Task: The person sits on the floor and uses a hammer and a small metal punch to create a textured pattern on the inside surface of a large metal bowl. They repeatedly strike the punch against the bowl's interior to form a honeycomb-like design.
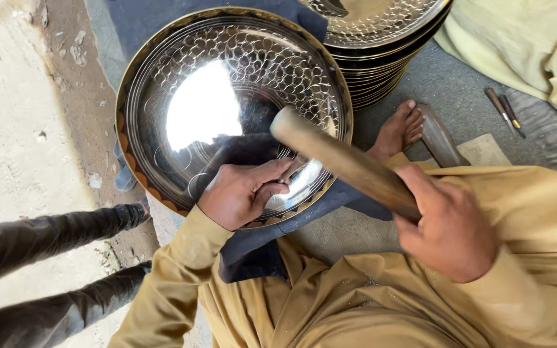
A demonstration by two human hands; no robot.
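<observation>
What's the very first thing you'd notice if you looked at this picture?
The big shiny round metal tray in the middle, glaring with a bright white patch of light and covered in a scale-like pattern. Next, the thick wooden handle slanting across it, gripped by the right hand, while the left hand holds a small tool on the tray's near edge. A stack of similar trays sits at the top.

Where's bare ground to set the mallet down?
Grey mat between the tray stack, bare foot and two small tools is free. Around the big tray and left hand it is crowded.
</observation>
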